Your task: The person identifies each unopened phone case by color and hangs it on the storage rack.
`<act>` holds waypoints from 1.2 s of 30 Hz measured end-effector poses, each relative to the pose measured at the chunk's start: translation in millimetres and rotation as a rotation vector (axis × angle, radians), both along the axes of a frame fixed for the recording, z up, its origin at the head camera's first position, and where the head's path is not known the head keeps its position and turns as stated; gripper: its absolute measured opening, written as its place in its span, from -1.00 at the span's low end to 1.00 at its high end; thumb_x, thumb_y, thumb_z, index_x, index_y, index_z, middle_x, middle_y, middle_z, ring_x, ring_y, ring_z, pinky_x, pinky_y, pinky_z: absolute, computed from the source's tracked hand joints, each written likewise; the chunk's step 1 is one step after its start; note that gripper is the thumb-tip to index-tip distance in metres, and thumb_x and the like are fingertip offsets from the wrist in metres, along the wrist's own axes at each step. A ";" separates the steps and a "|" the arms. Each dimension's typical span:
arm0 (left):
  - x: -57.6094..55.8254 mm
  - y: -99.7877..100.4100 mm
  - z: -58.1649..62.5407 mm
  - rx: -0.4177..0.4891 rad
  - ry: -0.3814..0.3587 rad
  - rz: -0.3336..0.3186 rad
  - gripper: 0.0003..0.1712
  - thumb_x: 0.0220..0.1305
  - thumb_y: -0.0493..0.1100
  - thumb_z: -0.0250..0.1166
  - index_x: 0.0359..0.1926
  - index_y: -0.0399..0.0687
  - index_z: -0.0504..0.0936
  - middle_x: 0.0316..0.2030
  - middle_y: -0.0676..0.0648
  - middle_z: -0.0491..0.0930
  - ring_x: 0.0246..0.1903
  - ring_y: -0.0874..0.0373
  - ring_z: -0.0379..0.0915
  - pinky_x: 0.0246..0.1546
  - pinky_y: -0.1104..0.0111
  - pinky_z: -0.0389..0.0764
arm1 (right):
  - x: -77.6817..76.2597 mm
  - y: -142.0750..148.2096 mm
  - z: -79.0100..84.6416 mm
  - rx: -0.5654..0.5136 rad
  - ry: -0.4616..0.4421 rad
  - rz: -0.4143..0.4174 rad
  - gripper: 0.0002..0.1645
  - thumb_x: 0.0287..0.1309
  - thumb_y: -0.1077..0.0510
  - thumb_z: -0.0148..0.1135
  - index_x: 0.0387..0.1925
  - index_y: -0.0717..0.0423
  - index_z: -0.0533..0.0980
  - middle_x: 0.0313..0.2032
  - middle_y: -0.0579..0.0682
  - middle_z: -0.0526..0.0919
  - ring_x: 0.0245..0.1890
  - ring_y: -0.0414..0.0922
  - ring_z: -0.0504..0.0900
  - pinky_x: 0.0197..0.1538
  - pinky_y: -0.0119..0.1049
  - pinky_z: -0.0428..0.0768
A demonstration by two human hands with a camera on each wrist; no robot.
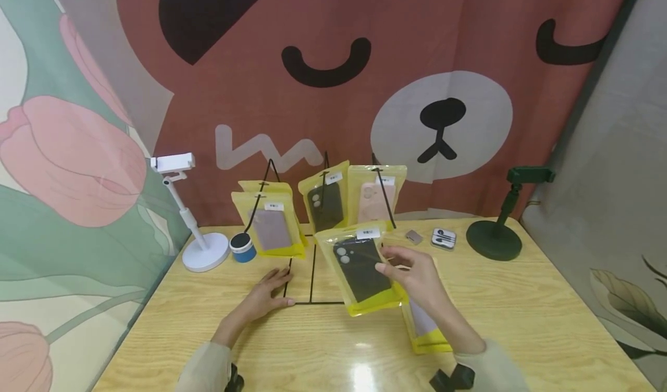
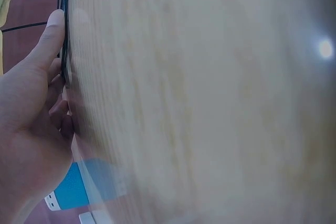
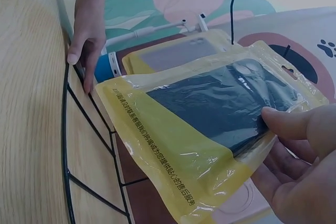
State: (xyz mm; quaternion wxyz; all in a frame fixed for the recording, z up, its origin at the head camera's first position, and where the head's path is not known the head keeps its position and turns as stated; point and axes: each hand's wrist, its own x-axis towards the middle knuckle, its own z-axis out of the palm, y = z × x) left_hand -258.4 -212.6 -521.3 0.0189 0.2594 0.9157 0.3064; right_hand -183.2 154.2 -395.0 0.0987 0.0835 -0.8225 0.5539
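My right hand (image 1: 414, 273) pinches the right side of a clear and yellow bag holding a dark phone case (image 1: 362, 270), thumb on the front. It is tilted in front of a black wire display rack (image 1: 311, 276). My left hand (image 1: 266, 296) rests at the rack's front left corner, its thumb (image 2: 52, 27) along the base wire. On the rack's left hook hang bagged purple phone cases (image 1: 271, 230). A bagged dark phone case (image 1: 325, 207) hangs in the middle, and a bagged pink phone case (image 1: 375, 201) on the right.
Another bagged purple phone case (image 1: 423, 321) lies on the table under my right forearm. A white stand (image 1: 205, 253) and a blue jar (image 1: 243, 248) are at the left. Behind my right hand are a small grey item (image 1: 414, 237), boxed earphones (image 1: 443, 238) and a dark green stand (image 1: 494, 240).
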 end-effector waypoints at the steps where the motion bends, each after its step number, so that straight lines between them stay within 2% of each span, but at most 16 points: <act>1: -0.1 -0.1 -0.3 -0.001 -0.004 0.001 -0.20 0.17 0.05 0.37 0.33 -0.26 0.37 0.39 -0.26 0.20 0.40 -0.32 -0.08 0.27 -0.23 0.11 | 0.1 -1.7 0.9 0.001 0.003 0.004 -0.54 0.06 0.10 0.44 0.00 0.19 0.61 -0.06 0.09 0.67 -0.10 -0.02 0.65 0.02 -0.11 0.60; 14: -2.1 -0.3 -0.4 0.003 -0.002 0.002 -0.18 0.16 0.07 0.38 0.32 -0.28 0.37 0.38 -0.27 0.21 0.39 -0.33 -0.08 0.27 -0.24 0.10 | -2.5 -20.1 13.5 -0.020 0.036 0.056 -0.54 0.06 0.10 0.44 0.01 0.14 0.62 -0.05 0.03 0.67 -0.08 -0.06 0.63 0.04 -0.15 0.59; 21: -2.1 -1.0 -0.4 -0.006 0.008 -0.001 -0.18 0.15 0.06 0.39 0.31 -0.30 0.38 0.37 -0.28 0.22 0.39 -0.33 -0.06 0.27 -0.22 0.12 | -3.6 -29.3 21.0 -0.039 0.079 0.086 -0.56 0.04 0.12 0.45 -0.01 0.15 0.63 -0.10 0.03 0.69 -0.13 -0.09 0.64 -0.03 -0.19 0.61; 36: -1.3 -0.5 1.0 -0.010 -0.002 0.000 -0.18 0.16 0.07 0.38 0.32 -0.28 0.37 0.38 -0.27 0.21 0.39 -0.33 -0.08 0.27 -0.22 0.12 | -4.6 -38.2 32.2 -0.005 0.067 0.077 -0.56 0.07 0.05 0.43 0.01 0.04 0.62 -0.10 -0.08 0.68 -0.11 -0.13 0.63 -0.01 -0.19 0.61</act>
